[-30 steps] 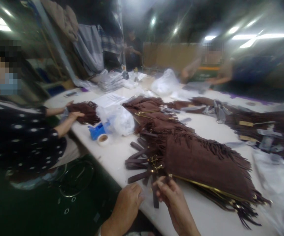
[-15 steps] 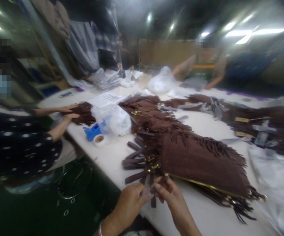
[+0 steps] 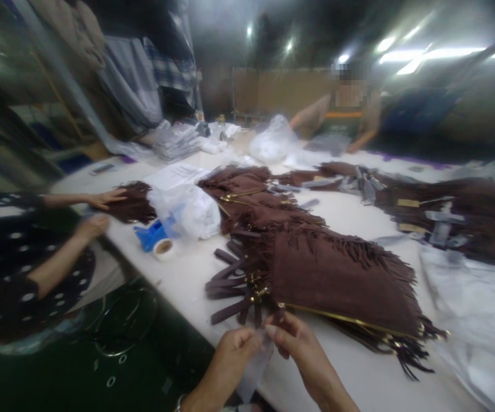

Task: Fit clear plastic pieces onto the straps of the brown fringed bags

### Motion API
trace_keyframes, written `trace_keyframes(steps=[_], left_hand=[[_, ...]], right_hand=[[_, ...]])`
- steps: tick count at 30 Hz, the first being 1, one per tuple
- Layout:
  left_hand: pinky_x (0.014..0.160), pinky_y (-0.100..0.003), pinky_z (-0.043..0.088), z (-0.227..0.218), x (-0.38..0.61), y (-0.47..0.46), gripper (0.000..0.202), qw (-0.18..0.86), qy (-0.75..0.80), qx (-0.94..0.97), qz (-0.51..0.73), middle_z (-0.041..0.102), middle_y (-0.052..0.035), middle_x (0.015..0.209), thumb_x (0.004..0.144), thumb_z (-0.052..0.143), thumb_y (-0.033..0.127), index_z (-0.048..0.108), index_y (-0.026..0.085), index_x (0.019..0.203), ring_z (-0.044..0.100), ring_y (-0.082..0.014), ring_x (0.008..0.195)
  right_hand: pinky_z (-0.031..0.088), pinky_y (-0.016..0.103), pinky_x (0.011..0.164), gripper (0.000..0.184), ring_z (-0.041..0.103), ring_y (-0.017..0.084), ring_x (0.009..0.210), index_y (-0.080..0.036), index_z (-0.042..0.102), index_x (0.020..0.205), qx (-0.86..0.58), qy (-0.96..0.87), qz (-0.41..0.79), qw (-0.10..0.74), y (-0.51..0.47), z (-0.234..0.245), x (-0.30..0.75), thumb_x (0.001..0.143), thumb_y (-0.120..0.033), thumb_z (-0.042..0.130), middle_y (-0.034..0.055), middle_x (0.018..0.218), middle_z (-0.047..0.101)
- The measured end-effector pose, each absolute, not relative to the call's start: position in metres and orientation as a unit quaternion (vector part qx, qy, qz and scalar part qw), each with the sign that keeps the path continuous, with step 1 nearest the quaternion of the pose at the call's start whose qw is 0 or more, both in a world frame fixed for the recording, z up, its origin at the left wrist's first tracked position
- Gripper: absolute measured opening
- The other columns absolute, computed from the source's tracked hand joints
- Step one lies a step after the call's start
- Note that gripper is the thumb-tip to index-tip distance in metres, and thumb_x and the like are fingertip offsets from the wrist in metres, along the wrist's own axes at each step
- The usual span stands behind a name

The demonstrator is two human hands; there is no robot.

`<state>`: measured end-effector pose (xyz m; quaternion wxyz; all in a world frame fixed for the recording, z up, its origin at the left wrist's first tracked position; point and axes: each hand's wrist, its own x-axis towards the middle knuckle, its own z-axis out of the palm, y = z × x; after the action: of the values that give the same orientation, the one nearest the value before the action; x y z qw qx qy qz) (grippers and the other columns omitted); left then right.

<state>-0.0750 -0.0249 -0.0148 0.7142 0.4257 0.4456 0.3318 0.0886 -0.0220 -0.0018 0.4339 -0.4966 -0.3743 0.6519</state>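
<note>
A stack of brown fringed pouches [image 3: 341, 280] with gold zips lies on the table in front of me. Several dark straps [image 3: 225, 286] with gold clasps fan out from its left side. My left hand [image 3: 232, 357] is closed, pinching a strip of clear plastic sleeve [image 3: 253, 369] that hangs below the fingers. Right beside it, my right hand [image 3: 301, 346] pinches at a dark strap by the zip corner of the top pouch, its thumb at the upper edge of the plastic. The fingers partly hide the strap.
On the white table [image 3: 178, 286] stand a blue tape dispenser [image 3: 150, 234], a tape roll [image 3: 162, 248] and a white plastic bag [image 3: 200, 212]. More brown pouches [image 3: 479, 212] lie right. A co-worker's hand [image 3: 105, 197] rests on a pouch at left; another person sits opposite.
The plastic sleeve now hangs lower and shows more fully between my hands. The left co-worker's nearer hand has drawn back from the pouch. The view has shifted slightly right.
</note>
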Motion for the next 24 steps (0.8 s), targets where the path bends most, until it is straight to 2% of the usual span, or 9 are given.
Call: trace_keyframes(steps=[3, 7, 11, 17, 21, 24], left_hand=[[0.063, -0.026, 0.039, -0.021, -0.066, -0.023, 0.040, 0.710, 0.456, 0.406, 0.351, 0.069, -0.0064, 0.071, 0.083, 0.062, 0.050, 0.072, 0.012, 0.079, 0.058, -0.0177, 0.066], [0.065, -0.027, 0.042, -0.032, -0.054, -0.021, 0.044, 0.710, 0.474, 0.347, 0.389, 0.069, -0.0061, 0.072, 0.076, 0.068, 0.055, 0.074, 0.013, 0.088, 0.060, -0.0192, 0.068], [0.063, -0.030, 0.045, -0.041, -0.043, -0.024, 0.052, 0.744, 0.457, 0.263, 0.410, 0.071, -0.0081, 0.073, 0.071, 0.071, 0.058, 0.073, 0.014, 0.098, 0.063, -0.0218, 0.066], [0.060, -0.031, 0.048, -0.042, -0.032, -0.023, 0.056, 0.738, 0.449, 0.256, 0.435, 0.073, -0.0100, 0.075, 0.071, 0.071, 0.057, 0.072, 0.013, 0.105, 0.063, -0.0212, 0.060], [0.072, -0.033, 0.050, -0.038, -0.030, -0.019, 0.056, 0.715, 0.460, 0.272, 0.450, 0.074, -0.0135, 0.096, 0.069, 0.075, 0.055, 0.072, 0.014, 0.107, 0.067, -0.0268, 0.081], [0.083, -0.034, 0.048, -0.038, -0.033, -0.021, 0.055, 0.708, 0.453, 0.283, 0.461, 0.072, -0.0143, 0.105, 0.070, 0.075, 0.053, 0.071, 0.015, 0.111, 0.063, -0.0302, 0.101]], right_hand=[[0.035, 0.021, 0.047, 0.037, 0.045, 0.009, 0.054, -0.017, 0.065, 0.094, -0.516, -0.376, 0.621, 0.454, -0.029, -0.010, 0.092, 0.076, -0.048, 0.070, -0.0002, 0.075, 0.058], [0.042, 0.025, 0.046, 0.050, 0.053, 0.014, 0.053, -0.018, 0.060, 0.109, -0.579, -0.387, 0.552, 0.458, -0.048, -0.027, 0.095, 0.078, -0.058, 0.063, 0.0025, 0.074, 0.063], [0.042, 0.024, 0.045, 0.044, 0.052, 0.013, 0.047, -0.018, 0.063, 0.103, -0.615, -0.393, 0.513, 0.453, -0.060, -0.037, 0.092, 0.081, -0.056, 0.061, -0.0001, 0.062, 0.061], [0.042, 0.023, 0.047, 0.041, 0.052, 0.014, 0.050, -0.017, 0.064, 0.093, -0.592, -0.358, 0.549, 0.469, -0.050, -0.036, 0.089, 0.080, -0.056, 0.061, -0.0030, 0.055, 0.055], [0.041, 0.022, 0.048, 0.037, 0.049, 0.013, 0.050, -0.018, 0.062, 0.085, -0.598, -0.370, 0.525, 0.480, -0.049, -0.035, 0.090, 0.082, -0.055, 0.059, -0.0038, 0.054, 0.053], [0.040, 0.022, 0.048, 0.036, 0.048, 0.013, 0.051, -0.019, 0.062, 0.086, -0.616, -0.382, 0.495, 0.479, -0.052, -0.032, 0.092, 0.083, -0.056, 0.058, -0.0037, 0.056, 0.053]])
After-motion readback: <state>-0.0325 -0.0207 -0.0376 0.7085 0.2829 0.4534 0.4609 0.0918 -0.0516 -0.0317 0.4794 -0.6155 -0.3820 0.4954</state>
